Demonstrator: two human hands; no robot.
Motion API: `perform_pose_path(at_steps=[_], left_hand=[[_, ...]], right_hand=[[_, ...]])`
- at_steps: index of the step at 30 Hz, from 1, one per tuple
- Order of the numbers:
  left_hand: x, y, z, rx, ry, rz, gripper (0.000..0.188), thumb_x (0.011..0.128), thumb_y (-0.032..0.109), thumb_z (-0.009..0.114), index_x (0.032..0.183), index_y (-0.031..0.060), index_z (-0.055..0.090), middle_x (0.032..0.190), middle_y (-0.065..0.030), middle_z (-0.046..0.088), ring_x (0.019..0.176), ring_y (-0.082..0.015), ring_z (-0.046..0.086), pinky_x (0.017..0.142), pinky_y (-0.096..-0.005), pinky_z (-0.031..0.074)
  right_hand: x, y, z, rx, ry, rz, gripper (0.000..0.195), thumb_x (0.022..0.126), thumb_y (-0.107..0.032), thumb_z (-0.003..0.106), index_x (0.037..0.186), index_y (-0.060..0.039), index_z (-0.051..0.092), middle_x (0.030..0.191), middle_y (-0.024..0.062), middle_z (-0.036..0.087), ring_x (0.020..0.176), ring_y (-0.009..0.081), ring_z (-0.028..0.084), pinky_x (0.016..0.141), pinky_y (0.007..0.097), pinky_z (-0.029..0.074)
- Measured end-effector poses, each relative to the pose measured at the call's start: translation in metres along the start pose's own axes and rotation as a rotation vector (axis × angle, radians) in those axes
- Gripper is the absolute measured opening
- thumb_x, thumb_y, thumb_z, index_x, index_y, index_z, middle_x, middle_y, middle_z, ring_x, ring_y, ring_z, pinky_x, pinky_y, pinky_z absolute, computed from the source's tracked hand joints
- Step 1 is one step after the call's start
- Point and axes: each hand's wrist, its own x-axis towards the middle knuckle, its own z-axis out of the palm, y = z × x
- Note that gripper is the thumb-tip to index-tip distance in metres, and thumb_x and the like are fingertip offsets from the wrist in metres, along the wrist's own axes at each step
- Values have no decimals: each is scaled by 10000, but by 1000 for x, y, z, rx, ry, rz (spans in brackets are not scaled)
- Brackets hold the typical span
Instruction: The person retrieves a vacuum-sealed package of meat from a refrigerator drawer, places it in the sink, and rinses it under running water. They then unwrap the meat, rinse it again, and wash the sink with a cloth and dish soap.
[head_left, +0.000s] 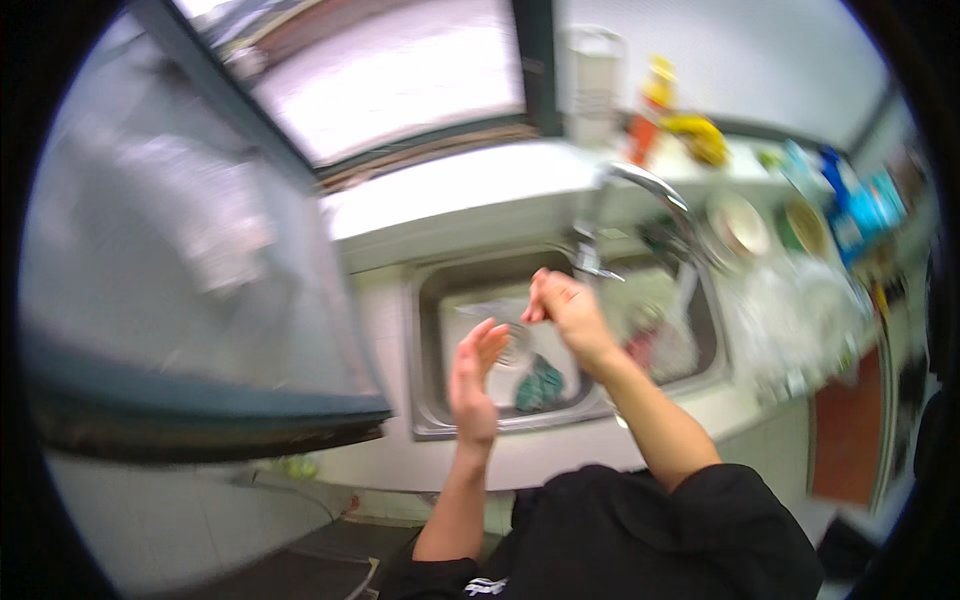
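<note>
Both of my hands are over the left basin of a double stainless steel sink (424, 352). My left hand (474, 382) holds nothing; its fingers point up and its palm faces right. Higher and to the right, my right hand (568, 306) has its fingers loosely bent inward. Blur hides whether anything is in it, and the two hands are apart. Below them in the basin lie a crumpled green cloth (539, 384) and the round drain (514, 345). A chrome faucet (587, 251) rises behind the sink, its curved spout over the right basin.
An open window pane (187, 247) juts in from the left. The right basin holds a reddish item and clear plastic (667, 345). Bowls (739, 223) and plastic bags (799, 322) crowd the right counter. An orange bottle with a yellow cap (651, 112) stands on the ledge.
</note>
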Motion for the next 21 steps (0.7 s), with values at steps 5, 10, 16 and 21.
perform_pose_path(at_steps=[5,10,16,21], left_hand=[[-22,-136,15,216,-164,-426,560,1064,376,283,1140,-46,643,1221,-166,636,1175,-264,574,1059,-389,390],[-13,-196,81,338,-297,-491,487,1046,400,388,1083,12,679,1077,-65,663,969,-156,592,878,-317,450],[69,-199,143,64,-49,-633,543,1012,438,464,1349,12,472,1239,-106,603,1083,-205,583,914,-355,470],[108,-207,167,18,-15,-606,541,1012,346,489,1325,-89,411,1371,-242,477,1265,-327,492,982,-438,478]], right_hand=[[-79,98,-152,349,545,545,522,963,-554,507,664,-127,476,583,-1,486,719,204,633,686,328,527],[-70,117,-228,726,543,405,483,1016,-477,412,1219,-44,483,1123,156,631,975,274,629,864,433,541],[-54,151,-267,937,793,434,377,1043,-358,384,1227,-40,469,1158,159,610,1019,292,611,910,437,526],[-65,148,-276,682,696,497,332,1024,-295,442,1241,-48,492,1165,135,604,1026,272,603,918,411,524]])
